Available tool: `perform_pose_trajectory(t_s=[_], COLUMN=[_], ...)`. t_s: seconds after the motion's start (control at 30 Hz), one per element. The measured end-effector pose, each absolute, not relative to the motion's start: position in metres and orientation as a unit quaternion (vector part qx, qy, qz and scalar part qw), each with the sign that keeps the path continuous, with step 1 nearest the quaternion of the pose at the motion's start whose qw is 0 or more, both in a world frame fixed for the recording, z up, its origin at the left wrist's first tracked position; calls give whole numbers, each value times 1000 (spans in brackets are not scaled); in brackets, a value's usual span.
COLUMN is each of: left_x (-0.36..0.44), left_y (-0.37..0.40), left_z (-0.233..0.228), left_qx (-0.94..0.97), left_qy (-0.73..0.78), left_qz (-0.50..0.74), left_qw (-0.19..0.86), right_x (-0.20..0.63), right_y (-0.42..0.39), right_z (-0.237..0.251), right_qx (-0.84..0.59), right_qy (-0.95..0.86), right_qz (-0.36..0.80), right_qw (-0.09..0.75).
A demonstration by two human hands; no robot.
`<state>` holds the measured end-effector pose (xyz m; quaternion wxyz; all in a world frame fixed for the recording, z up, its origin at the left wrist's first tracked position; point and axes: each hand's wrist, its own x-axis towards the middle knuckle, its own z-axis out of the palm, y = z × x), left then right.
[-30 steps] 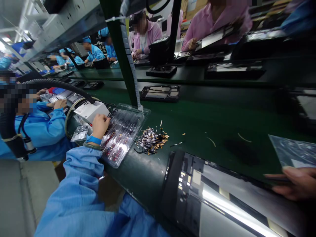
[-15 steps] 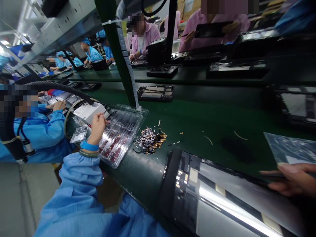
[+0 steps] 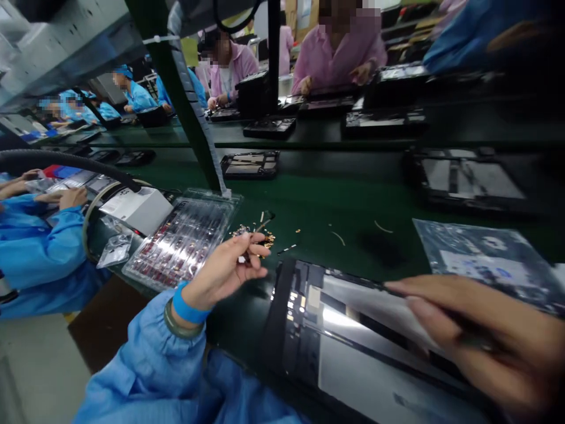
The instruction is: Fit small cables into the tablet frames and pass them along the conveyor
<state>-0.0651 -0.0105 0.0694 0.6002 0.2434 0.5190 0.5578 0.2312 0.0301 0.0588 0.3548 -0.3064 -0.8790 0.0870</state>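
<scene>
My left hand (image 3: 232, 262), in a blue sleeve and blue wristband, is just in front of a pile of small flex cables (image 3: 268, 240). Its thumb and fingers are closed on a small dark flex cable (image 3: 267, 219) that sticks out beyond the fingertips. My right hand (image 3: 489, 330) is over an opened tablet (image 3: 362, 377) at the lower right. Its fingers are pinched round a thin dark tool, mostly hidden by the hand; its kind is unclear. The tablet's insides face up, with silvery panels and black strips.
A clear plastic tray (image 3: 176, 247) with parts in rows lies left of the pile, near a white box (image 3: 136, 206). A clear bag (image 3: 481, 259) lies behind my right hand. Further tablets (image 3: 249, 165) lie along the green bench (image 3: 309, 194). Co-workers sit opposite and at left.
My left hand has moved right from the clear tray to the cable pile, with a small flex cable in its fingers. My right hand has come left over the tablet. The view has swung right.
</scene>
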Motion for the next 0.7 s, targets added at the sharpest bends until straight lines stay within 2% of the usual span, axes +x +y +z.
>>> perform_pose_trajectory(t_s=[0.1, 0.2, 0.3, 0.43, 0.5, 0.63, 0.7], left_x=[-33, -4, 16, 25, 23, 15, 13], left_y=[-14, -21, -26, -29, -29, -28, -27], left_z=[63, 61, 61, 60, 60, 63, 66], left_qx=[232, 262, 339, 474, 505, 392, 319], left_qy=[434, 399, 422, 493, 506, 470, 429], left_qz=[497, 446, 431, 444, 436, 456, 470], left_qw=[715, 757, 722, 579, 547, 646, 703], right_x=[211, 194, 185, 181, 185, 199, 204], right_y=[22, 18, 17, 16, 16, 17, 15], right_z=[68, 72, 71, 71, 72, 76, 76], right_qx=[-231, -218, -220, -227, -246, -337, -325], right_qy=[-913, -914, -911, -909, -902, -833, -839], right_qz=[55, 9, -19, -38, -15, 31, 38], right_qw=[333, 340, 348, 348, 354, 437, 434])
